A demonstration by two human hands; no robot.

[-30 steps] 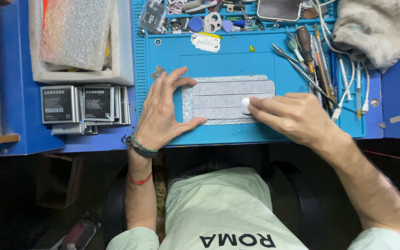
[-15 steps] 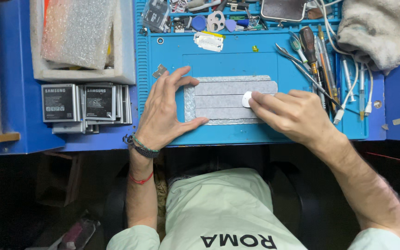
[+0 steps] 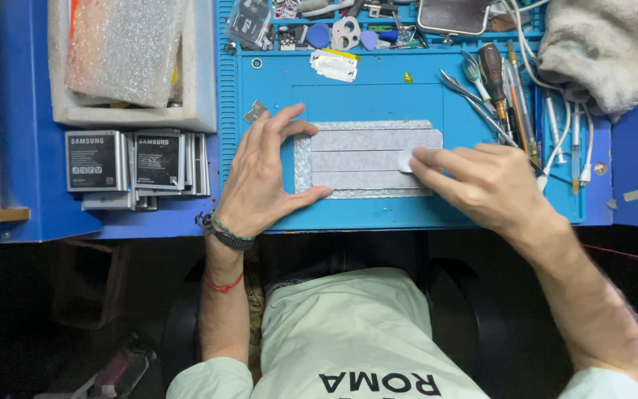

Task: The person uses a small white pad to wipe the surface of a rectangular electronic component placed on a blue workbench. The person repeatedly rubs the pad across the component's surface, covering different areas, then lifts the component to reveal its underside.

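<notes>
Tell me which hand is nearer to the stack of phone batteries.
Left. The left hand lies just right of the stack of phone batteries, holding the wrapped flat piece; the right hand is far across the blue mat.

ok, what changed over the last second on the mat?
The right hand slid along the grey taped panel, carrying the small white piece under its fingertips a little further from the left hand. Nothing was picked up or released. The left hand stayed spread on the panel's left end; the panel kept its place on the blue mat.
</notes>
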